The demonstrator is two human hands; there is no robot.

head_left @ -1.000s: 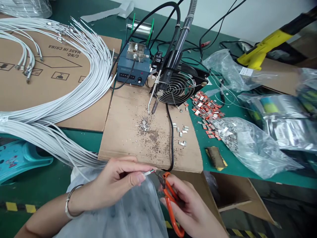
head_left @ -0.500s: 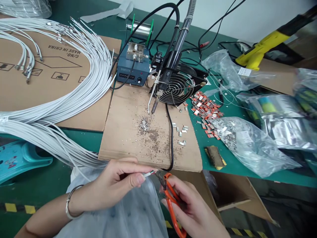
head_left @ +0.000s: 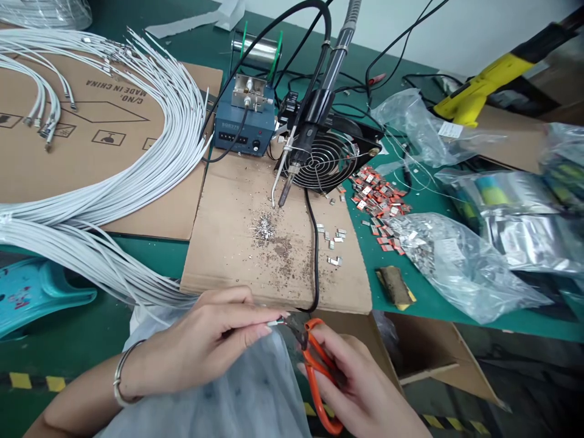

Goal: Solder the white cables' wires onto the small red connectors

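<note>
Between thumb and fingers, my left hand [head_left: 219, 334] pinches the end of a white cable [head_left: 275, 322], in front of the table's edge. Thin inner wires stick out past the fingertips. Orange-handled cutting pliers [head_left: 314, 359] are in my right hand [head_left: 351, 377], its fingers wrapped around the grips. The dark jaws of the pliers meet the wire tips just beyond my left fingers; whether they are closed on a wire I cannot tell. Behind the hands lies a cardboard sheet [head_left: 228, 243] with dark specks and a small heap of bright solder bits [head_left: 264, 227].
A soldering iron [head_left: 303, 140] hangs over the cardboard before a round fan [head_left: 323, 161] and a blue control box [head_left: 241, 131]. White cables [head_left: 173, 134] spread at left. Orange-and-metal connectors [head_left: 378, 201] and a plastic bag [head_left: 456, 261] lie at right. Below stands an open carton [head_left: 438, 353].
My left hand has shifted slightly, its index finger now reaching further over the wire ends. The pliers' jaws stay at the wires, and the view has tilted a little.
</note>
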